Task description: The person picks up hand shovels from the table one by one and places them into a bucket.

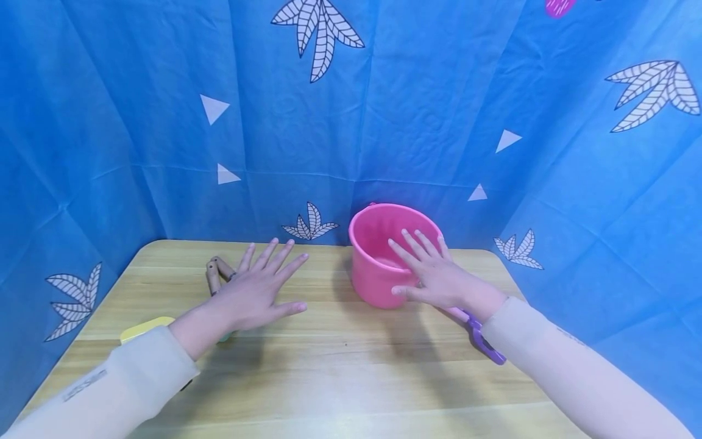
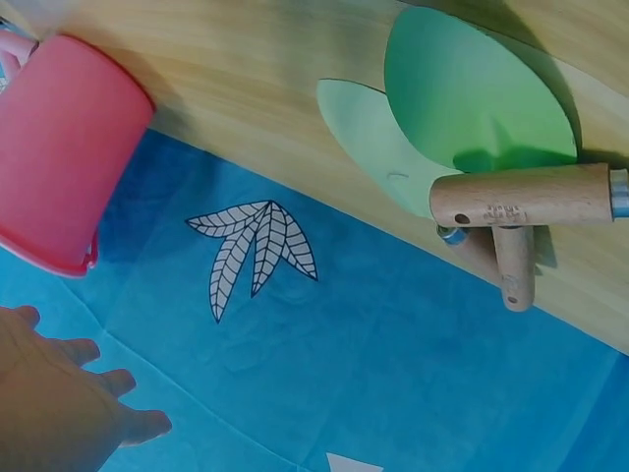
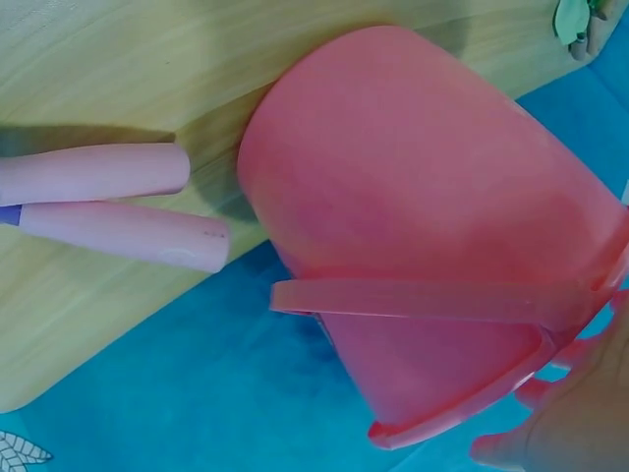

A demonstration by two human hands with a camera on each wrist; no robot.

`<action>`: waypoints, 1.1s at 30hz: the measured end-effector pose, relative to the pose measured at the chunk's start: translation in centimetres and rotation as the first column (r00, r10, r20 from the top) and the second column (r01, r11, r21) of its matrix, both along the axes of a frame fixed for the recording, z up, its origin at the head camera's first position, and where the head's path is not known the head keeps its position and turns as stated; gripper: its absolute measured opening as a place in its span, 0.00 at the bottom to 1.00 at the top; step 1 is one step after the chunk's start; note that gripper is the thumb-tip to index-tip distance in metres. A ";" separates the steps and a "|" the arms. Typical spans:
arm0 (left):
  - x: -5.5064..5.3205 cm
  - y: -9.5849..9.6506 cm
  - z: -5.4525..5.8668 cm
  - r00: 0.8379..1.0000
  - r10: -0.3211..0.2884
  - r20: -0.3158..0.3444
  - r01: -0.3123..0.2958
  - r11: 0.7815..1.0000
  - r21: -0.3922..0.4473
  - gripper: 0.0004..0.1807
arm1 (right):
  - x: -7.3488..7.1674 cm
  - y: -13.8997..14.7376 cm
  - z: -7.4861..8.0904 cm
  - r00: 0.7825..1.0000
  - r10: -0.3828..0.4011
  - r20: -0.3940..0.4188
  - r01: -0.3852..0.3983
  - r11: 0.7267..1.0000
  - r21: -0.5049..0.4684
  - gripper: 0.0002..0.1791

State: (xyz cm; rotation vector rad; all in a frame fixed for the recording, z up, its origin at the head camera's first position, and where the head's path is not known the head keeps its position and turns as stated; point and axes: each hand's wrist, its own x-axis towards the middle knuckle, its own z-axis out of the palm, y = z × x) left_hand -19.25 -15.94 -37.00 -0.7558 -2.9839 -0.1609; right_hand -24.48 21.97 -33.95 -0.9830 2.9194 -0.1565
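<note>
Sleeves (image 1: pixel 137 375) are framing a seemingly pre-grasp stage, left hand (image 1: pixel 258 297) spreading empty near trowels (image 2: pixel 482 93), right hand (image 1: pixel 434 275) spreading empty by bucket (image 1: pixel 373 283), any pickup calling for a curling grip.

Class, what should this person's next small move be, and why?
Probably bring the right grip to the rim of the pink bucket and close on it: that grip is spread and holds nothing, it overlaps the bucket's opening in the head view, and the bucket stands upright.
</note>
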 end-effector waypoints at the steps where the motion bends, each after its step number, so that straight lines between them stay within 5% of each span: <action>1: 0.0 0.0 0.0 1.000 0.000 0.000 0.000 1.000 0.002 0.52 | 0.0 -0.1 0.0 1.000 0.001 0.000 -0.001 1.000 -0.005 0.53; 19: -0.8 1.2 -0.7 1.000 -0.016 0.004 0.016 1.000 0.003 0.51 | -0.1 -0.2 -0.6 1.000 0.003 0.018 -0.002 0.999 -0.033 0.51; 33: -1.2 2.0 -0.6 1.000 -0.026 0.011 0.025 1.000 0.004 0.51 | -0.1 0.0 -0.6 0.996 0.009 0.091 0.000 0.995 -0.100 0.41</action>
